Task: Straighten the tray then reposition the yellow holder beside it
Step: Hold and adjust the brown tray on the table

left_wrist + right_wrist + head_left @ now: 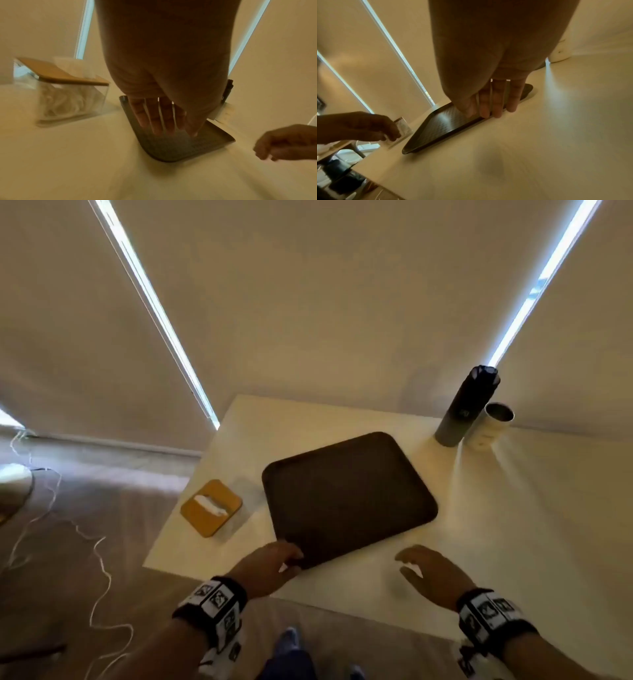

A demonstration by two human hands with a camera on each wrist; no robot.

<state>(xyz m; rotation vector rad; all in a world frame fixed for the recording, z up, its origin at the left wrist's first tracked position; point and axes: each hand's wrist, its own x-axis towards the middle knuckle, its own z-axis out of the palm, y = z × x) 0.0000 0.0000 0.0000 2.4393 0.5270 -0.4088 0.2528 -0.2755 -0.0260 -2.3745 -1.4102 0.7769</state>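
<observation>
A dark rectangular tray [349, 501] lies skewed on the white table [513, 525]. The yellow holder [211, 507], a clear box with a yellow lid and white tissue, stands to the tray's left near the table edge. My left hand [294, 558] reaches to the tray's near left corner; in the left wrist view its fingers [164, 119] are straight over the tray [171, 147], and contact is unclear. My right hand [406, 563] hovers with relaxed fingers near the tray's front edge, holding nothing; its fingers [494, 105] hang straight by the tray [447, 127].
A tall dark bottle [469, 405] and a white cylinder [489, 426] stand at the table's far right, against the blind. The table's left edge runs just past the holder. White cables [99, 559] trail over the floor to the left.
</observation>
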